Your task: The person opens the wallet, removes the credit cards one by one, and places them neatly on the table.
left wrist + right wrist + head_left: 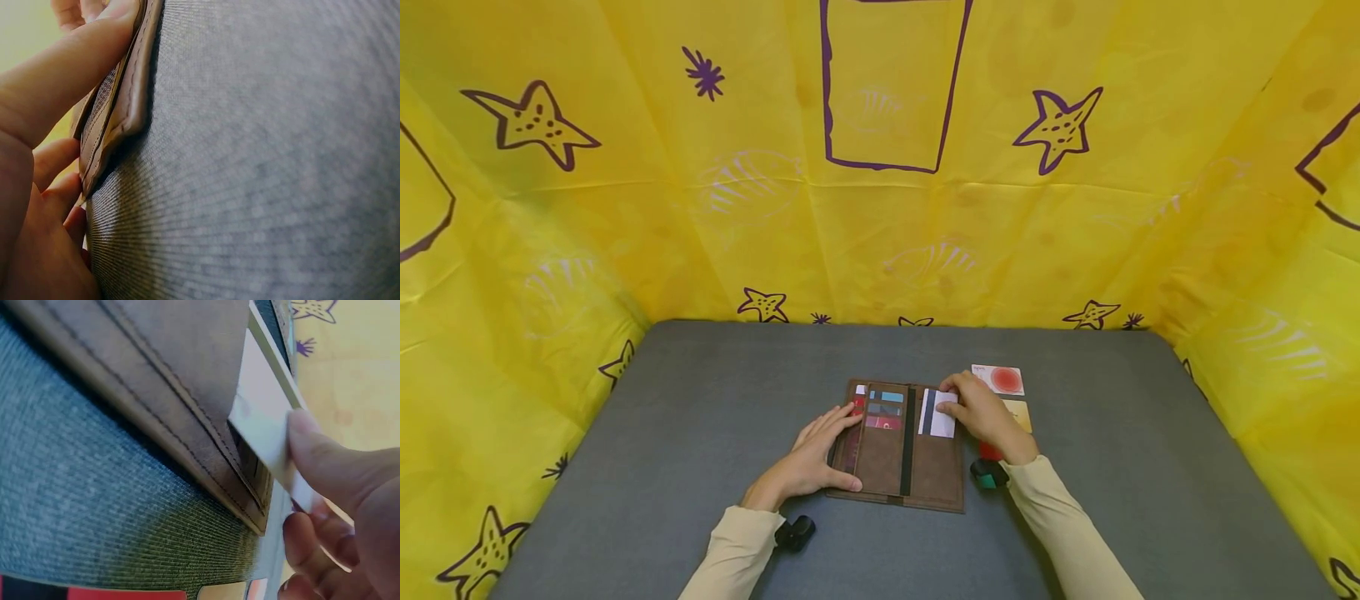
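Fingers of the right hand (985, 412) pinch a white card (942, 425) at the right half of the open wallet (880, 458); those of the left hand (808, 462), spread wide, rest against its left side. The wallet lies on the grey tabletop (722, 400), loose cards (1019, 414) near its right edge.

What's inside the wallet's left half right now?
The wallet's left half shows several cards in stacked slots, including a pink card; the slots cover their lower parts. Whatever lies under the left hand can't be seen.
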A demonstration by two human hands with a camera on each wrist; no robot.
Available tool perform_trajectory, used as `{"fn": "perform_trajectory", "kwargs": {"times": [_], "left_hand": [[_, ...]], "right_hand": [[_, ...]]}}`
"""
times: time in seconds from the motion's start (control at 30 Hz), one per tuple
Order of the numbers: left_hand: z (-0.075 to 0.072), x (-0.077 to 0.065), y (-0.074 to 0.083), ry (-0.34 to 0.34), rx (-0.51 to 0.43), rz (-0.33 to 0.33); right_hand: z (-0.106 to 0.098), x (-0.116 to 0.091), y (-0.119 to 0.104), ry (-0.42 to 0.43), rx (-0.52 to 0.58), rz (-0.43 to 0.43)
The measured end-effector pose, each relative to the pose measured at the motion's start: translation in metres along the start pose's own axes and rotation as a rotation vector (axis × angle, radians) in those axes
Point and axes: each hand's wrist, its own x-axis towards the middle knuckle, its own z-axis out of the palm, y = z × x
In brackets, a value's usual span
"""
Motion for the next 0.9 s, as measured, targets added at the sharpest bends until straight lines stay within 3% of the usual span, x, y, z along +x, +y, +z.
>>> {"fn": "perform_trajectory", "kwargs": {"times": [0.23, 0.5, 0.73, 0.9], "left_hand": [[0.0, 0.0, 0.001, 0.005, 0.001, 0.001], [0.0, 0.0, 0.001, 0.007, 0.003, -0.01], [0.0, 0.0, 0.001, 0.001, 0.007, -0.004], [0.0, 0.0, 0.001, 0.002, 0.009, -0.003]], "right_hand": [[-0.001, 0.0, -0.003, 0.116, -0.032, 0.035], [-0.009, -0.006, -0.007, 0.162, -0.061, 0.063], [-0.021, -0.015, -0.004, 0.118, -0.081, -0.023], [-0.028, -0.021, -0.001, 0.064, -0.077, -0.031]]}}
